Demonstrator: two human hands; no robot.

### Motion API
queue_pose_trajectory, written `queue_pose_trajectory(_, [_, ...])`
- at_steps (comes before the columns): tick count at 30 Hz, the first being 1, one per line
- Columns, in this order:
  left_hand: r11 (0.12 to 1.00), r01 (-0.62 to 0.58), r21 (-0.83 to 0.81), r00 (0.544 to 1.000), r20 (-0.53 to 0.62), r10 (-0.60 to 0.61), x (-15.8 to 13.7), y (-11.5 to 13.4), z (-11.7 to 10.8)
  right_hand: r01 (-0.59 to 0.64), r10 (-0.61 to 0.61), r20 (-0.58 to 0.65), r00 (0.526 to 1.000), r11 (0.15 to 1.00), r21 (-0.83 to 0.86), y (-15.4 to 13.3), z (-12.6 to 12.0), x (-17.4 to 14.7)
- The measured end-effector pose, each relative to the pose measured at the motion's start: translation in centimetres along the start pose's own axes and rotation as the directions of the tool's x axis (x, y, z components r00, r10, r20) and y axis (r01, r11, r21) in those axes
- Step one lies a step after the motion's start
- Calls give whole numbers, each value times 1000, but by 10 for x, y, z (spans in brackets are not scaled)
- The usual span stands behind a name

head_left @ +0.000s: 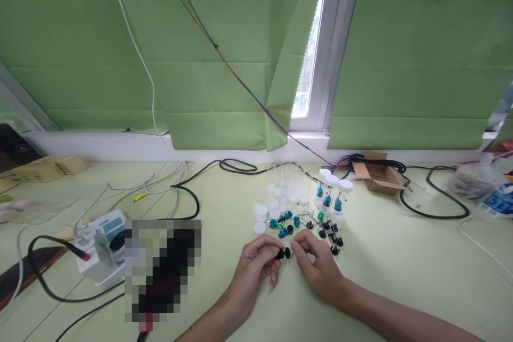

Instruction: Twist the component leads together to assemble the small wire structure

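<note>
My left hand (252, 262) is closed around a small black spool-shaped plastic part (284, 253). A thin metal rod (244, 256) sticks out to the left of these fingers. Close against the part's right end, my right hand (318, 262) is closed in a pinch; what lies between its fingertips is too small to make out. Just beyond the hands lie blue plastic parts (284, 232), a green part (320, 216) and several black parts with metal pins (334, 250). White round caps (260, 228) are grouped to the left of them.
Clear tubes with white caps (345, 186) stand upright behind, holding blue parts. More clear tubes (298, 176) are beside them. An open cardboard box (379, 176) and black cables (441, 214) lie at the back right. At left are a white power strip (100, 251) and a pixelated patch.
</note>
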State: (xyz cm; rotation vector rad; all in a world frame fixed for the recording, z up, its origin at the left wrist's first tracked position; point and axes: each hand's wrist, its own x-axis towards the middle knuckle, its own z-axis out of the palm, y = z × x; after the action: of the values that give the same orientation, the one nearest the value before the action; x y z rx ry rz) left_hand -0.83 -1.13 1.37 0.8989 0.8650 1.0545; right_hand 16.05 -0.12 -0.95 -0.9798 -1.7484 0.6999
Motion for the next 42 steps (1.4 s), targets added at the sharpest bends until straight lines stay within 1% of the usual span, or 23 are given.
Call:
queue_pose_trajectory(3, [1000,-3,-14,1000,-1,3,-1,2,1,-11,10,6,1000,999,32,-1,1,0])
queue_pose_trajectory(9, [999,-15,-41,1000,0,15,-1,3,2,-15,10,117,993,999,46,-4,-1,0])
queue_pose_trajectory(17, [997,-7,-82,1000,-8,6,1,-2,-2,-52,39,171,984,996,76,-4,-2,1])
queue_pose_trajectory(22, [995,-7,-100,1000,-9,6,0,-1,-1,-44,27,221,975,996,74,-5,-3,1])
queue_pose_trajectory(28, [994,-5,-109,1000,17,6,-1,-1,-1,-8,-7,282,959,999,50,-8,-6,2])
queue_pose_trajectory(34, [994,-3,-107,999,42,7,-1,-1,-1,-50,29,313,949,997,62,-8,-5,2])
queue_pose_trajectory(40, [996,15,-92,998,62,-9,-2,-2,0,-5,-3,289,957,1000,30,-4,-2,2])
queue_pose_trajectory(42, [996,24,-89,998,67,-19,-2,-2,0,-8,1,293,956,1000,23,-3,-1,2])
